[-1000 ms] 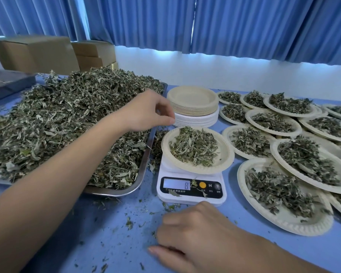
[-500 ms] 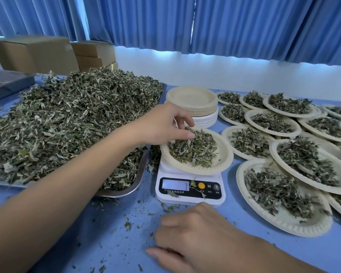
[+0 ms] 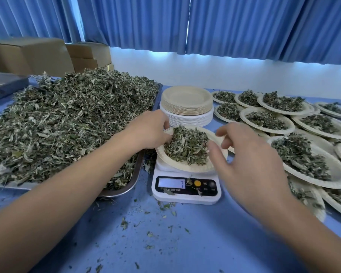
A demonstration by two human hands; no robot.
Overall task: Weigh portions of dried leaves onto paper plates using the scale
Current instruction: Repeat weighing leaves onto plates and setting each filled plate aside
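On the small white digital kitchen scale point(image 3: 186, 186) in front of you, the pale backlit display point(image 3: 172, 183) shows a single digit that reads as 7. Right of its round orange button point(image 3: 197, 183) you can read the letter M point(image 3: 205, 183). The small white print on the black panel is too blurred to read.

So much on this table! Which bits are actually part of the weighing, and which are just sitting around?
In use: left hand, right hand, plate on the scale, scale, tray of dried leaves, stack of empty plates, filled plates.

Lying about: cardboard boxes, leaf crumbs on the table, curtains.
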